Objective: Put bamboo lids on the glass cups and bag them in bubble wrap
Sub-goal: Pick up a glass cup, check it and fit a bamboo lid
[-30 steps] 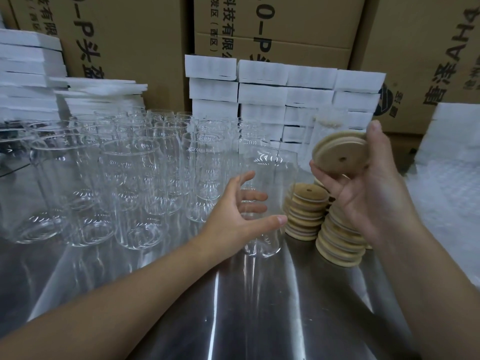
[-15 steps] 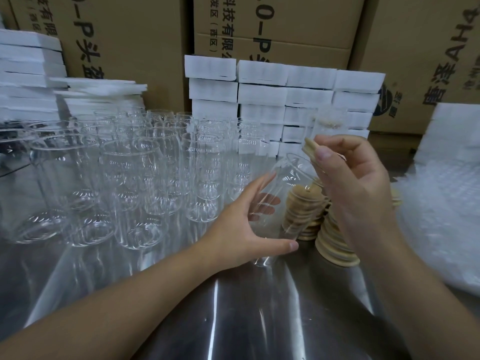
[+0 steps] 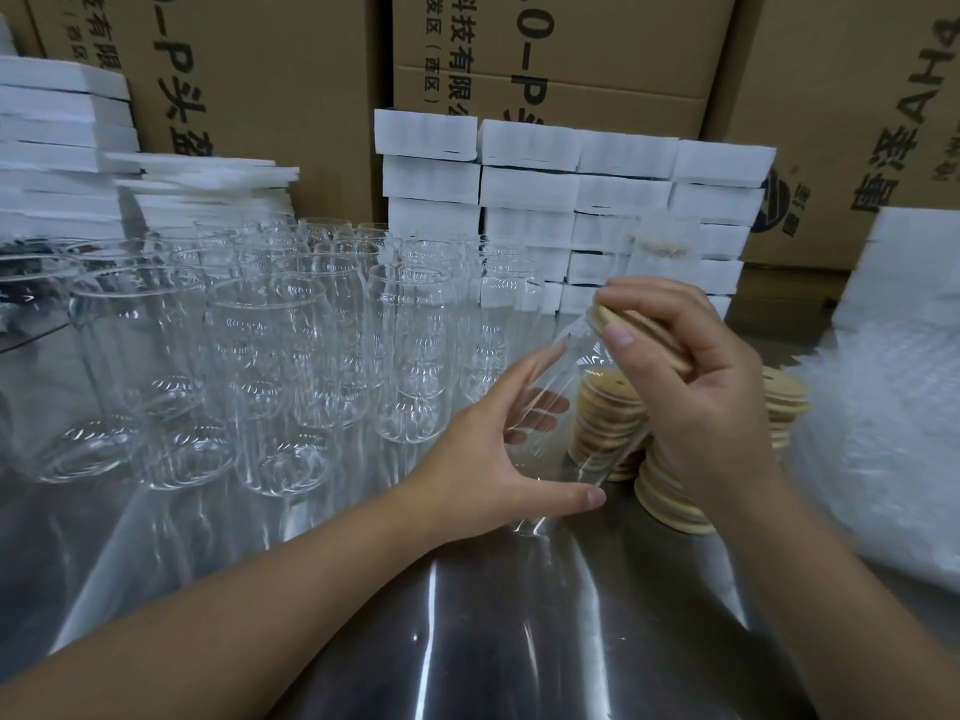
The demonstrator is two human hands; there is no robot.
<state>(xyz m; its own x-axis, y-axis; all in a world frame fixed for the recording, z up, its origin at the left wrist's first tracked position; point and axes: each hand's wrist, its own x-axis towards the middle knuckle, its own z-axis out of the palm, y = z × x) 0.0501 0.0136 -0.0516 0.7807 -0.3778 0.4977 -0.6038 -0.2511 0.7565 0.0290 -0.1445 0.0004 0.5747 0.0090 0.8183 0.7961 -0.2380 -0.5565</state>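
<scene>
My left hand (image 3: 493, 454) grips a clear glass cup (image 3: 576, 402), which is tilted with its mouth up and to the right. My right hand (image 3: 696, 387) holds a round bamboo lid (image 3: 644, 335) against that mouth, fingers curled over its top. Stacks of more bamboo lids (image 3: 608, 423) stand just behind and under my right hand. Several empty glass cups (image 3: 280, 356) stand upright in rows on the left. Bubble wrap (image 3: 883, 433) lies in a heap at the right.
The work surface is a shiny steel table (image 3: 467, 641). White foam blocks (image 3: 571, 200) are stacked at the back and far left, with large cardboard boxes (image 3: 260, 70) behind them.
My left hand has lifted and tilted the cup off the table. My right hand brought the lid down from the air onto the cup's mouth.
</scene>
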